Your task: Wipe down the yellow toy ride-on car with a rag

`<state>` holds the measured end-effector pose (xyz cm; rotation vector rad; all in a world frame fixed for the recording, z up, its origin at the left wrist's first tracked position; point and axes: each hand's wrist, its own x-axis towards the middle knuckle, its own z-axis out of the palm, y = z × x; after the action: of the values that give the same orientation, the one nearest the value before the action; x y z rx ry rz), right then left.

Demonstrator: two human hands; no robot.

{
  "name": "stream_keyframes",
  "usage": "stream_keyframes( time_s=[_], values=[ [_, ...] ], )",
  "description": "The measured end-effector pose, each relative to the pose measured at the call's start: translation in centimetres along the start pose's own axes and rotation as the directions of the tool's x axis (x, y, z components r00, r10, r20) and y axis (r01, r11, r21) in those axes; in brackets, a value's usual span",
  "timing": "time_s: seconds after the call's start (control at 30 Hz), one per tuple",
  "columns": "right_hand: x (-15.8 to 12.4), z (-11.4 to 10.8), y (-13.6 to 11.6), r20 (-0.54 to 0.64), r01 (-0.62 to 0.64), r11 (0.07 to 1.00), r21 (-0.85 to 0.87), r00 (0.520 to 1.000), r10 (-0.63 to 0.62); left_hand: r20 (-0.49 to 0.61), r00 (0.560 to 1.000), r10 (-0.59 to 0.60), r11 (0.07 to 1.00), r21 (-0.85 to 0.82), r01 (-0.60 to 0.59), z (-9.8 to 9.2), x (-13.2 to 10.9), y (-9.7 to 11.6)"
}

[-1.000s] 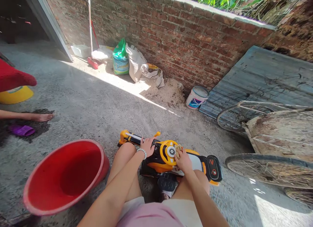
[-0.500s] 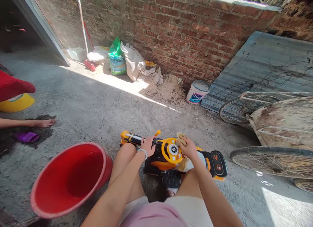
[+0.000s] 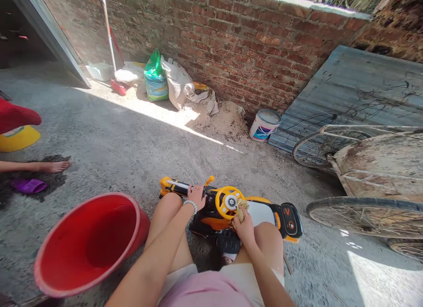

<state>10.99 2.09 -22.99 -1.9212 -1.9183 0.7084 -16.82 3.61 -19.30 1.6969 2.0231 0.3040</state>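
Our right fingers [image 3: 239,222] are curling closed around a crumpled tan wad [image 3: 241,212], though we cannot tell whether it is a rag or a loofah, and they are pressing it against the rim of the yellow steering wheel [image 3: 228,202]. Our left fingers [image 3: 197,192] are lying spread and loose, gripping nothing, on the black body of the toy ride-on car [image 3: 261,212], just left of the wheel, and a bead bracelet [image 3: 190,205] is circling that wrist. The yellow, orange and black car is sitting in front of us, leaning against our thighs [image 3: 167,214], with our pink shorts [image 3: 205,289] showing below. A red basin [image 3: 89,245] is lying tilted on the concrete floor [image 3: 105,144], just beside our left thigh. Further left, another person's bare foot [image 3: 56,166] is resting near a purple slipper [image 3: 28,186] on a dark wet patch. Ahead, a sand heap [image 3: 224,121] is sitting against the brick wall [image 3: 231,46], with a paint bucket [image 3: 264,125] beside it and a sack [image 3: 175,82], a green-topped bag [image 3: 155,77] and a broom [image 3: 114,80] further along. To the right, a corrugated sheet [image 3: 346,95] is leaning on the wall behind a rusty cart [image 3: 380,166] with spoked wheels.
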Motion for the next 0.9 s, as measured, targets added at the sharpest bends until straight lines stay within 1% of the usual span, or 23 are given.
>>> stream_keyframes(
  time_s=[0.07, 0.1, 0.17, 0.2, 0.3, 0.37, 0.4, 0.47, 0.57, 0.63, 0.73, 0.9],
  values=[
    [-2.4, -0.1, -0.5, 0.084, 0.074, 0.997, -0.025, 0.994, -0.072, 0.005, 1.0, 0.0, 1.0, -0.001, 0.0, 0.0, 0.0, 0.0],
    [-3.1, -0.5, -0.8, 0.137, 0.097, 0.994, -0.047, 0.986, -0.09, 0.01, 1.0, -0.002, 1.0, -0.002, 0.002, 0.0, 0.0, 0.0],
    [-3.6, -1.6, -1.9, 0.203, 0.129, 0.986, -0.105, 0.974, -0.106, 0.026, 1.0, -0.002, 1.0, -0.006, 0.002, -0.2, -0.2, 0.0],
    [-3.3, -2.3, -2.5, 0.202, 0.15, 0.98, -0.134, 0.972, -0.121, 0.036, 0.999, 0.0, 1.0, -0.009, 0.0, -0.4, -0.2, 0.0],
    [-1.2, -3.5, -4.8, 0.114, 0.246, 0.95, -0.193, 0.967, -0.227, 0.044, 0.999, 0.013, 1.0, -0.018, -0.012, -0.6, -0.4, 0.1],
    [0.7, -3.2, -6.9, 0.058, 0.29, 0.931, -0.221, 0.957, -0.284, 0.028, 0.999, 0.022, 1.0, -0.02, -0.021, -0.5, -0.5, 0.0],
    [1.6, -2.8, -8.0, 0.043, 0.294, 0.924, -0.243, 0.955, -0.292, 0.018, 1.0, 0.026, 0.999, -0.019, -0.026, -0.3, -0.5, -0.1],
    [3.3, -1.7, -10.1, 0.06, 0.272, 0.914, -0.301, 0.962, -0.267, 0.0, 1.0, 0.028, 0.999, -0.019, -0.028, 0.1, -0.4, -0.3],
    [4.7, -0.1, -12.3, 0.185, 0.263, 0.886, -0.381, 0.961, -0.205, -0.018, 1.0, 0.022, 0.999, -0.023, -0.023, 0.6, -0.2, -0.5],
    [4.9, 0.5, -12.9, 0.269, 0.301, 0.86, -0.411, 0.942, -0.201, -0.022, 1.0, 0.019, 1.0, -0.021, -0.02, 0.7, -0.1, -0.4],
    [4.1, 1.0, -12.6, 0.335, 0.382, 0.817, -0.433, 0.909, -0.248, -0.023, 1.0, 0.012, 1.0, -0.017, -0.012, 0.7, 0.1, -0.2],
    [1.0, 1.5, -11.3, 0.394, 0.481, 0.766, -0.427, 0.861, -0.321, -0.022, 1.0, 0.005, 1.0, -0.017, -0.005, 0.7, 0.2, -0.2]
  ],
)
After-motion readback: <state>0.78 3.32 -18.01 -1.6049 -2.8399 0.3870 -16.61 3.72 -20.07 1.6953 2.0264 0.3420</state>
